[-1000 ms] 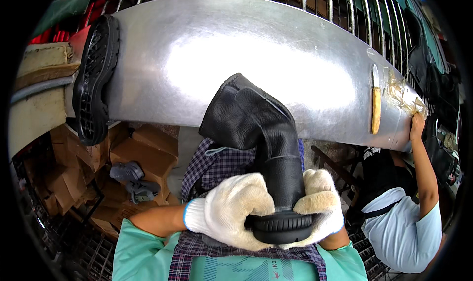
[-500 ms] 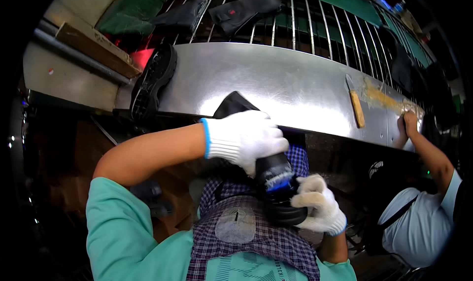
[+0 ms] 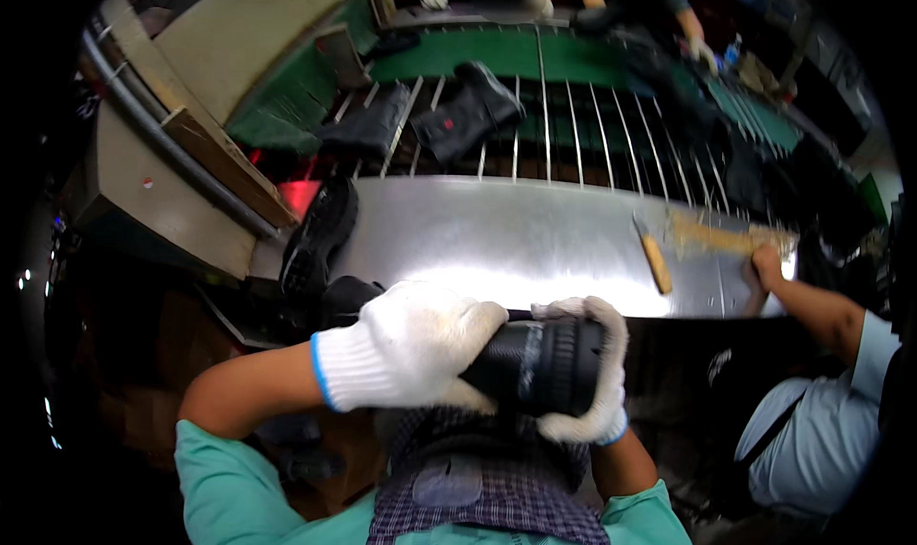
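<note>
Both my hands wear white knit gloves with blue cuffs and hold a black boot (image 3: 511, 363) just in front of the metal bench edge. My left hand (image 3: 406, 349) is closed around the shaft, which points left. My right hand (image 3: 607, 378) wraps the ribbed end of the boot at the right, thumb side below and fingers over the top. Part of the boot is hidden behind my left glove. To the left, another black boot (image 3: 320, 235) with a treaded sole rests on the steel bench (image 3: 497, 220).
A knife (image 3: 653, 256) with a wooden handle lies on the bench. At right, a co-worker's hand (image 3: 767, 266) touches the bench near yellowish residue. Beyond the bench, black boots (image 3: 468, 115) lie on a rack of metal bars (image 3: 580, 139). More gloved people stand at the far side.
The boot has been raised from my lap toward the bench and turned to lie nearly level. Both hands rose with it. The view has tilted up, showing more of the far side.
</note>
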Motion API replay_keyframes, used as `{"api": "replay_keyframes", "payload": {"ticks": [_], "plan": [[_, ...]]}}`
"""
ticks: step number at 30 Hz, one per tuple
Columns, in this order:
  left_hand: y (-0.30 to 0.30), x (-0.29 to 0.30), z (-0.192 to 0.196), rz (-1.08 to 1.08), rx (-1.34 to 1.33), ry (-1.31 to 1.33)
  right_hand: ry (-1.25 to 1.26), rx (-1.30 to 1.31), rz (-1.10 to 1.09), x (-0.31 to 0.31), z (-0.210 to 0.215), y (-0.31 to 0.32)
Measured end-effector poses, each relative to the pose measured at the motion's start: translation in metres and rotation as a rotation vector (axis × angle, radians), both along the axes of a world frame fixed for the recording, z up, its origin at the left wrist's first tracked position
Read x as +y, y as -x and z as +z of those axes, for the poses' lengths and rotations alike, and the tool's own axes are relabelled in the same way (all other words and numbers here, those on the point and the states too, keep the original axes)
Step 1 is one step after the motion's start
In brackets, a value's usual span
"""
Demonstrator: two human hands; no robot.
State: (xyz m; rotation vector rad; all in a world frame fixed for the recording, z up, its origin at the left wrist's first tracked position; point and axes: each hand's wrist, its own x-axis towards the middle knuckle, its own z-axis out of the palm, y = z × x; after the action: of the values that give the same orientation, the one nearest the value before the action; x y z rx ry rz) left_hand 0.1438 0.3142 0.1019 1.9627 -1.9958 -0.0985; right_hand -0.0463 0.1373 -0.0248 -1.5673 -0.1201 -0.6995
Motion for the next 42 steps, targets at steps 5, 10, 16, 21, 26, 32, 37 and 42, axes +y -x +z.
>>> {"api": "replay_keyframes", "payload": {"ticks": [5,10,16,21,26,32,37,42], "plan": [[-0.017,-0.015,0.085,0.100,-0.143,-0.169,0.083,-0.200,0.103,-0.045,0.068,-0.062],[-0.071,-0.017,0.070,0.162,0.178,-0.142,0.134,-0.138,0.174,-0.059,0.069,-0.129],[-0.087,-0.018,0.053,0.304,0.338,-0.280,-1.121,-0.523,0.384,-0.033,0.043,-0.183],[-0.072,-0.029,0.061,0.322,0.254,-0.334,-0.755,-0.493,0.293,-0.029,0.046,-0.175],[-0.062,-0.061,0.077,0.278,0.193,-0.355,-0.512,-0.423,0.195,-0.050,0.049,-0.168],[-0.049,-0.091,0.097,0.332,0.072,-0.517,-0.428,-0.395,0.155,-0.072,0.051,-0.162],[-0.054,-0.100,0.077,0.216,-0.070,-0.369,-0.433,-0.411,0.139,-0.076,0.058,-0.147],[-0.048,-0.114,0.079,0.146,0.034,-0.297,-0.336,-0.260,0.048,-0.087,0.062,-0.122]]}}
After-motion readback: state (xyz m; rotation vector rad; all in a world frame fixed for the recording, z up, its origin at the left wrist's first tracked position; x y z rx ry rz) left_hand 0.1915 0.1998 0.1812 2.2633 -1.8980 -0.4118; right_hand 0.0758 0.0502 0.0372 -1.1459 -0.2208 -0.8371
